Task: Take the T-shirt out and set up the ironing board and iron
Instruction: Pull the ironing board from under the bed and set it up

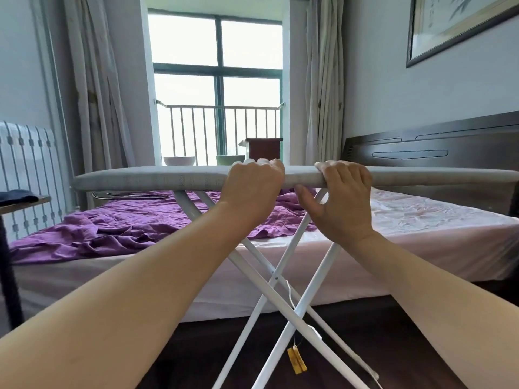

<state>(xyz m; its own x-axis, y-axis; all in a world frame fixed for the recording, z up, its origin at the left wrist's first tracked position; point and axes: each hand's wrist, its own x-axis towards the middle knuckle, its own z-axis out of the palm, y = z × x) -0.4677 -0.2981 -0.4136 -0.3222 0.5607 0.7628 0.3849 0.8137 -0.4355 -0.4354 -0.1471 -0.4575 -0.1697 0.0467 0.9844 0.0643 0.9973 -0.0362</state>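
A grey padded ironing board (146, 178) stands level in front of me on crossed white legs (276, 279). My left hand (252, 186) grips the board's near edge, fingers curled over the top. Just to its right, my right hand (341, 197) also holds that edge, fingers on top and thumb underneath. A wire iron rest (132, 195) sticks out under the board's left end. No iron shows in this view. A dark blue cloth (16, 196), perhaps the T-shirt, lies on a small table at the far left.
Behind the board is a bed (421, 220) with a crumpled purple sheet (112, 226) and a dark headboard (435, 155). A radiator (28, 169) stands left. A yellow tag (296, 360) hangs on a cord between the legs. Bowls (179, 160) sit on the windowsill.
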